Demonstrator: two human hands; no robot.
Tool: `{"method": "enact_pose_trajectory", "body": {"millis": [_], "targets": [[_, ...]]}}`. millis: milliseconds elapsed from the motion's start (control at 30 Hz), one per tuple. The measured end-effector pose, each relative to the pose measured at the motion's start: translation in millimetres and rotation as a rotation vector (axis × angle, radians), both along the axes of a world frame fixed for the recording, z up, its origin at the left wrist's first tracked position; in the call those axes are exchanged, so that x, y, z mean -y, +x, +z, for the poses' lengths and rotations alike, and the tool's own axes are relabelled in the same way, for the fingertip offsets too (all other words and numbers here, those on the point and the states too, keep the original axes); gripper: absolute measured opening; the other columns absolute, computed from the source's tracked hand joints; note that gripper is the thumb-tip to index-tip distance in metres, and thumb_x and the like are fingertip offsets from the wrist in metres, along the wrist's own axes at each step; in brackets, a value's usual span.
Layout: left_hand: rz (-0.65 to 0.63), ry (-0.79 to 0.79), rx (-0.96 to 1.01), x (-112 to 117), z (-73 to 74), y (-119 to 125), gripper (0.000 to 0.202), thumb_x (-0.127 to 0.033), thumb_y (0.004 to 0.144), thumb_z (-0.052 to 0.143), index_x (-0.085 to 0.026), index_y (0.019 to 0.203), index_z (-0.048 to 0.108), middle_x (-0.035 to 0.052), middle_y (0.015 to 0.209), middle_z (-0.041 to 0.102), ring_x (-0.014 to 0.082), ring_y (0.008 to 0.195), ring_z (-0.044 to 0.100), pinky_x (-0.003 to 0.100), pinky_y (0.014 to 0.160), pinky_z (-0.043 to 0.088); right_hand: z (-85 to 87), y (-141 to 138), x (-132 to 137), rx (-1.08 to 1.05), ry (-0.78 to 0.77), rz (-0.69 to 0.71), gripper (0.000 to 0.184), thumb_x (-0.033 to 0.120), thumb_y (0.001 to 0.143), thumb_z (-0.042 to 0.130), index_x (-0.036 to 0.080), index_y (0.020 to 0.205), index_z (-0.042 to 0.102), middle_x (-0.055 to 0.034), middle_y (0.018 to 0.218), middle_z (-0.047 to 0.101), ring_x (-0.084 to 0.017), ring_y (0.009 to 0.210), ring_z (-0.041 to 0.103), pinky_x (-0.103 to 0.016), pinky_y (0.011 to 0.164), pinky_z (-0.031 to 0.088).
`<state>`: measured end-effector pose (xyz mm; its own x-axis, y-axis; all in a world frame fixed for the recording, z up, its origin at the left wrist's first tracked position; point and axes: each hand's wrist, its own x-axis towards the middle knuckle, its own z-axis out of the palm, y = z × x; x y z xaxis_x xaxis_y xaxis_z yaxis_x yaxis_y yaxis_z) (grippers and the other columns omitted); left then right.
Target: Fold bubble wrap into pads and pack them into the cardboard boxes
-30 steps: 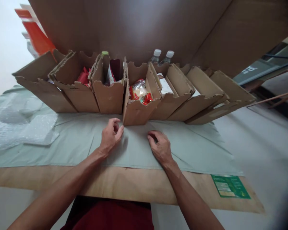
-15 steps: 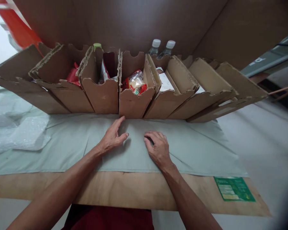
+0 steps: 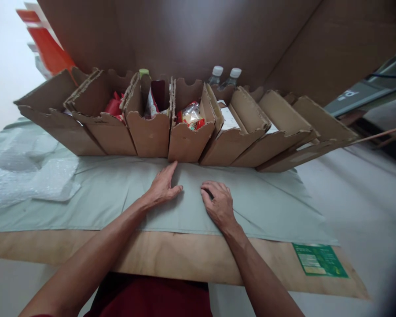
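My left hand (image 3: 163, 187) lies flat and open on a pale green cloth (image 3: 267, 207), its fingertips just short of the front of the middle cardboard bin (image 3: 185, 143). That bin holds snack packets (image 3: 192, 116). My right hand (image 3: 219, 204) rests on the cloth a little to the right, fingers curled under, with nothing visible in them. Both hands sit a hand's width apart in front of a row of several open cardboard bins (image 3: 102, 132).
Two water bottles (image 3: 224, 77) stand behind the bins. Red packets (image 3: 114, 105) fill a bin on the left. Bubble wrap (image 3: 36, 180) lies on the cloth at the left. A green label (image 3: 318, 259) is stuck to the wooden table edge (image 3: 171, 253). A brown wall rises behind.
The middle bin has been pushed back into line with the row. My left hand has gone from a curled grip at the bin's corner to lying flat on the cloth.
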<state>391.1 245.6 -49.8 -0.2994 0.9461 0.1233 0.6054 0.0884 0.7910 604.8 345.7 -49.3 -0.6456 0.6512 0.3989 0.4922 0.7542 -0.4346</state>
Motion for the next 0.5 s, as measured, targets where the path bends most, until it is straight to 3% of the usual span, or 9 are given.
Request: {"method": "enact_pose_trajectory", "body": {"millis": [100,200,367,500], "targets": [[-0.018,0.022,-0.069,1.4,-1.0,0.0,0.087,-0.029,0.078,0.067,-0.016,0.158,0.035,0.0224,0.164,0.04,0.0397,0.152,0.039,0.062,0.122,0.035,2.7,0.6,1.8,0.003,-0.003,0.0,0.021,0.026,0.094,0.053,0.022,0.093,0.073,-0.0096,0.105,0.078,-0.028,0.098,0.066,-0.042,0.087,0.045],[-0.048,0.026,-0.098,4.8,-0.5,2.6,0.085,-0.028,0.08,0.064,-0.018,0.159,0.033,0.0201,0.167,0.036,0.0368,0.156,0.034,0.062,0.124,0.031,18.0,-9.8,6.7,-0.02,-0.02,0.058,0.025,0.026,0.094,0.052,0.02,0.106,0.074,-0.0112,0.106,0.078,-0.029,0.099,0.069,-0.044,0.087,0.048],[-0.142,0.015,-0.146,19.7,8.8,19.0,0.075,-0.025,0.077,0.067,-0.013,0.149,0.049,0.022,0.162,0.043,0.0387,0.152,0.039,0.06,0.125,0.03,62.6,-69.1,7.7,-0.082,-0.057,0.305,0.038,0.025,0.095,0.051,0.022,0.129,0.068,-0.0105,0.13,0.072,-0.026,0.118,0.067,-0.043,0.104,0.051],[-0.286,-0.066,-0.135,55.8,16.5,29.0,0.075,-0.033,0.081,0.071,-0.015,0.15,0.05,0.022,0.163,0.041,0.0409,0.154,0.034,0.066,0.127,0.021,78.7,-109.5,-4.1,-0.054,-0.185,0.3,0.047,0.023,0.088,0.056,0.018,0.134,0.064,-0.0134,0.131,0.071,-0.026,0.113,0.069,-0.045,0.101,0.055]]}}
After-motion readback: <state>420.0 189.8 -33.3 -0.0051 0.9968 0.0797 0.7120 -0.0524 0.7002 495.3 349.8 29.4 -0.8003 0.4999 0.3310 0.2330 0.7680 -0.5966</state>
